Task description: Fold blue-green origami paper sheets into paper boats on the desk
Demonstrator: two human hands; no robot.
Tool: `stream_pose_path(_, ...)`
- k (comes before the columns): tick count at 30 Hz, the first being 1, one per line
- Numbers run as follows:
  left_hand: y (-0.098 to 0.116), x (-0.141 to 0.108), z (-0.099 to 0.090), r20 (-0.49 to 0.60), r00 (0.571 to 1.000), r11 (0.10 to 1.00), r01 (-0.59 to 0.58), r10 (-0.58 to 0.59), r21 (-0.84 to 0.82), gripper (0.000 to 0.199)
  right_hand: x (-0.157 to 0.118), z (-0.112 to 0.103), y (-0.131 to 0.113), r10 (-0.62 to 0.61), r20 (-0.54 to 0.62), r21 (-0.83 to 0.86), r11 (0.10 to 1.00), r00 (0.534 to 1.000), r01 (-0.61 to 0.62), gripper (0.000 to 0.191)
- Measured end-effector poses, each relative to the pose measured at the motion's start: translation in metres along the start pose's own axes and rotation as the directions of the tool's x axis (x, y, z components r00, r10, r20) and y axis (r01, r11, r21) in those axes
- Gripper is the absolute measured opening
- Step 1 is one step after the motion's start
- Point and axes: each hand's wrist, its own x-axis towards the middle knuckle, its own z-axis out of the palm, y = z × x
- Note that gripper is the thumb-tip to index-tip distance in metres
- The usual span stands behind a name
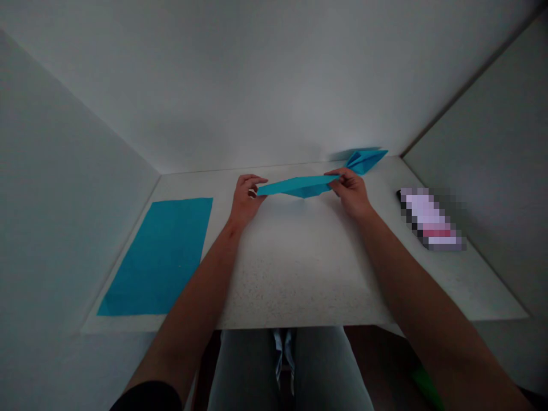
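Note:
A long, narrow folded strip of blue paper (297, 185) is held above the white speckled tabletop (299, 268). My left hand (247, 200) pinches its left end between thumb and fingers. My right hand (349, 193) grips its right end, and the fingers hide that tip. Behind my right hand, a second folded blue paper piece (363, 161) lies at the table's back edge. It is pointed and does not appear to touch my hand. A flat blue paper sheet (158, 257) lies at the table's left, beyond reach of either hand's fingers.
Pale walls (72, 171) enclose the table on the left, back and right. A pixelated, blurred flat object (430, 220) lies near the right wall. My legs show below the table's front edge, and a green item appears at the lower right.

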Motion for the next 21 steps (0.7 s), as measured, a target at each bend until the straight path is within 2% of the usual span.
stream_pose_path(2, 0.006, -0.001, 0.001, 0.0, 0.999, 0.999, 0.038, -0.038, 0.005, 0.016, -0.001, 0.002, -0.003, 0.007, -0.03, 0.04, 0.999, 1.0, -0.006, 0.032)
stream_pose_path(6, 0.007, -0.003, 0.003, 0.063, 0.984, 0.975, 0.172, -0.164, -0.142, 0.031, -0.004, 0.004, -0.003, 0.034, 0.022, 0.025, 0.999, 0.999, -0.035, 0.031)
stream_pose_path(9, 0.003, -0.005, 0.003, 0.051, 0.975, 0.965, 0.221, -0.216, -0.14, 0.031, -0.006, 0.002, 0.001, 0.076, 0.1, -0.224, 0.973, 0.992, -0.052, 0.028)
stream_pose_path(11, 0.002, -0.006, 0.002, 0.054, 0.974, 0.972, 0.226, -0.222, -0.071, 0.044, -0.008, 0.0, 0.002, 0.108, 0.122, -0.425, 0.904, 0.987, -0.047, 0.028)
stream_pose_path(13, 0.002, -0.007, 0.001, 0.086, 0.974, 0.977, 0.213, -0.209, -0.03, 0.047, -0.009, -0.001, 0.002, 0.121, 0.13, -0.521, 0.853, 0.984, -0.036, 0.028)
stream_pose_path(16, 0.002, -0.005, 0.001, 0.086, 0.975, 0.974, 0.213, -0.207, -0.077, 0.034, -0.009, -0.002, 0.003, 0.119, 0.153, -0.496, 0.868, 0.981, -0.028, 0.026)
stream_pose_path(21, -0.003, 0.002, 0.0, 0.04, 0.95, 0.92, 0.311, -0.311, -0.237, 0.029, -0.005, -0.004, 0.007, 0.113, 0.147, -0.43, 0.902, 0.983, -0.039, 0.03)
